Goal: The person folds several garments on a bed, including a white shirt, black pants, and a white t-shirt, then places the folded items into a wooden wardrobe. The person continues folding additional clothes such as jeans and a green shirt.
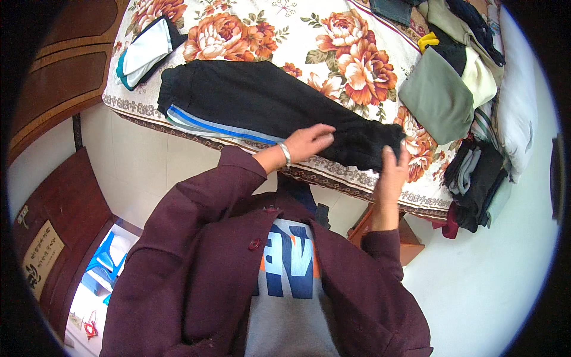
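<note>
A pair of black trousers (250,93) lies stretched out along the near edge of the bed, one half over the other. Blue, grey and white stripes run down its near side, and its left end is gathered. My left hand (310,142), with a silver-coloured bangle at the wrist, rests over the trousers towards their narrower right part. Its fingers are spread and grip nothing. At the right end of the trousers my right hand (392,172) is slightly blurred, thumb and fingers apart, beside the black cloth. Whether it touches the cloth I cannot tell.
Beneath is a bed with a floral cover (294,26). A folded white-and-black garment (147,53) lies at the far left. Piled clothes, including a grey-green garment (439,96) and dark folded ones (477,183), line the right side by a white pillow (517,98). A wooden headboard-like panel (71,67) stands left.
</note>
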The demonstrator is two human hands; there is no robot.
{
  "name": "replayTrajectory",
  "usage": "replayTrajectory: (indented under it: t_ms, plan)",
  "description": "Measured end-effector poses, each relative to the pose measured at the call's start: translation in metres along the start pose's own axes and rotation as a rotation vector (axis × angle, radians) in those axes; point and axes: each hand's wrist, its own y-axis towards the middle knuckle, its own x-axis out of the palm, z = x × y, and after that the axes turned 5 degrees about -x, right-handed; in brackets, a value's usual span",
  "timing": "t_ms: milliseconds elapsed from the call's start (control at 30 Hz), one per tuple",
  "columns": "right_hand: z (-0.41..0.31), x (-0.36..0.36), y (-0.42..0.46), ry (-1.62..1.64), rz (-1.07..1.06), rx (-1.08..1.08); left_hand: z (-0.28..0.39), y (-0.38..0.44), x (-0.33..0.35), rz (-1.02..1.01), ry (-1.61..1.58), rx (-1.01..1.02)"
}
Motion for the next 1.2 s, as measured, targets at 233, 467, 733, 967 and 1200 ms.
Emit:
replayTrajectory:
  t_ms: [233, 467, 733, 967, 1200]
  plan:
    - [0.030, 0.131, -0.034, -0.495, -0.523, -0.110, -0.003, -0.026, -0.037, 0.434, -0.558, -0.190]
    - [0.067, 0.106, -0.036, -0.399, -0.582, -0.384, -0.011, -0.034, -0.019, 0.487, 0.610, 0.415]
    - [0.071, 0.052, -0.016, -0.130, -0.156, 0.426, -0.021, -0.029, -0.019, 0.453, 0.514, 0.295]
    - [0.005, 0.096, -0.034, 0.089, -0.298, 0.405, -0.022, -0.029, -0.037, 0.482, 0.070, 0.040]
    - [-0.008, 0.197, -0.052, -0.068, -0.545, 0.252, -0.045, -0.050, -0.084, 0.020, -0.955, -0.257]
